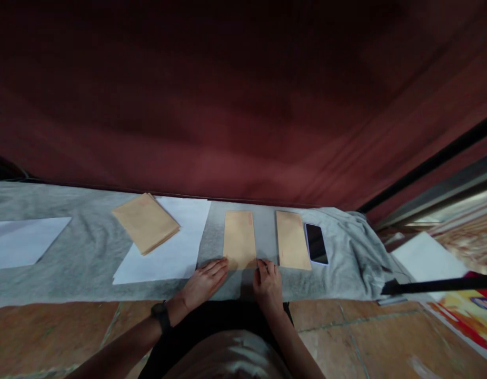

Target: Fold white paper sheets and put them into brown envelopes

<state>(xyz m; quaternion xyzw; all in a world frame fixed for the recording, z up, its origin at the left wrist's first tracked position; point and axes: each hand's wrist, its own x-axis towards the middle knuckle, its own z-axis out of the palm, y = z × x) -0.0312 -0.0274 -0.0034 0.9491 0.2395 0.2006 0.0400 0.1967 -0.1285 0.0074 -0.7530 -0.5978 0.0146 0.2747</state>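
Observation:
A tan envelope (239,237) lies upright in front of me on the grey cloth (89,231). My left hand (207,279) rests flat at its lower left corner, fingers stretched and lying together. At the lower right edge is my right hand (267,279), its fingers curled and pinched near the envelope's edge; whether paper is between them is too small to tell. To the right lies another tan envelope (292,239). A stack of tan envelopes (147,223) sits at an angle on large white sheets (160,263) to the left.
Beside the right envelope lies a dark-screened phone (316,243). More white paper (26,241) is at the far left. A red curtain (227,131) rises behind the cloth. A black bar (440,285) and a colourful package (470,313) are at the right.

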